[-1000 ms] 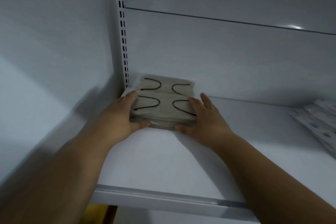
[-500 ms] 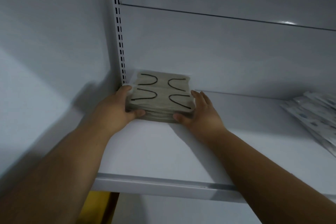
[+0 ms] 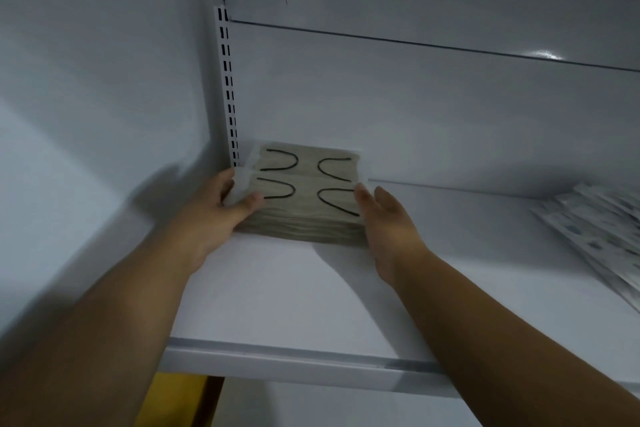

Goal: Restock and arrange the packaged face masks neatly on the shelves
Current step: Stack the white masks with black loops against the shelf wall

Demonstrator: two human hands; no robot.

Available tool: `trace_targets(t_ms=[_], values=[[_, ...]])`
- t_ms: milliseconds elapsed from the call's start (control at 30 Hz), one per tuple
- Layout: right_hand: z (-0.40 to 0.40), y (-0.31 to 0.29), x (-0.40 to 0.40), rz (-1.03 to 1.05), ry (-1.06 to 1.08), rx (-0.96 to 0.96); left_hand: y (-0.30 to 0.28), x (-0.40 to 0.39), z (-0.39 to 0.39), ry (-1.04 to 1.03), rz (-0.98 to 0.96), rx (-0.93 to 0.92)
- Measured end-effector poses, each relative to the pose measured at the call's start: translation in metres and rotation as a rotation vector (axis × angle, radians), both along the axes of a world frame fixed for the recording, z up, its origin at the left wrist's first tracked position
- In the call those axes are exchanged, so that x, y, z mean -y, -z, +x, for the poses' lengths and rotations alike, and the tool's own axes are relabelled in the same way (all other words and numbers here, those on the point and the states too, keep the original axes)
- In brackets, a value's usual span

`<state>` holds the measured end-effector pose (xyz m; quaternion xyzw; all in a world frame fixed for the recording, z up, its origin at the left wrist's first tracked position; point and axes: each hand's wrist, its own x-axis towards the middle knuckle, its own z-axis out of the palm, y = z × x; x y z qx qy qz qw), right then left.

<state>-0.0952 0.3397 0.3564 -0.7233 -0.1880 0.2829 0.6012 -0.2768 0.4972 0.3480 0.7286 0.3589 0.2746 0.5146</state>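
Mask stack (image 3: 304,198) on shelf (image 3: 277,305) (back-left corner); left hand (image 3: 214,215) grips it, right hand (image 3: 388,222) flat against side.

Head cam, single view: faces fwd, slightly down, close on shelf (image 3: 277,305) corner.

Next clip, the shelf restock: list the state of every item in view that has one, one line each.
stack of packaged masks: lying flat on the shelf, in the back left corner.
left hand: grips the stack's left edge, thumb on top.
right hand: fingers straight, pressed flat against the stack's right side.
shelf: bare in the middle.
white packets: lying in a loose, fanned pile at the shelf's right end, apart from the stack.
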Motion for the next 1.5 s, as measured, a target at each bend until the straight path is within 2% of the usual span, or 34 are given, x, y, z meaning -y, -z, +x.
trace_targets(t_ms=[100,200,333,433,567,767,933,1067,1167,1267,1367,1500], values=[[0.001,0.008,-0.003,-0.081,-0.065,0.125,0.005,-0.004,0.000,-0.017,0.008,-0.010],[0.006,0.004,-0.001,-0.087,-0.034,0.180,0.012,-0.009,-0.002,-0.018,0.026,-0.050],[0.010,-0.003,0.005,-0.261,-0.083,0.459,0.009,-0.005,0.002,-0.074,0.058,-0.112],[0.012,-0.007,0.005,-0.324,-0.045,0.472,0.008,-0.007,0.006,-0.179,0.122,-0.136],[0.018,-0.005,0.006,-0.320,0.025,0.470,0.001,-0.010,0.006,-0.334,0.255,-0.228],[0.025,-0.001,0.006,-0.332,0.102,0.637,-0.006,-0.008,0.007,-0.394,0.499,-0.248],[0.031,-0.007,0.005,-0.362,0.082,0.704,-0.013,-0.014,0.010,-0.356,0.606,-0.406],[0.036,-0.017,0.002,-0.457,0.091,0.921,-0.022,-0.019,0.013,-0.391,0.923,-0.495],[0.037,-0.023,-0.001,-0.469,0.117,1.076,-0.029,-0.020,0.019,-0.394,1.077,-0.414],[0.041,-0.029,-0.008,-0.415,0.137,1.098,-0.036,-0.024,0.025,-0.421,1.032,-0.326],[0.054,-0.037,-0.024,-0.395,0.122,0.917,-0.042,-0.036,0.036,-0.408,0.902,-0.261],[0.078,-0.042,-0.058,-0.499,0.031,0.809,-0.047,-0.066,0.054,-0.321,0.745,-0.408]])
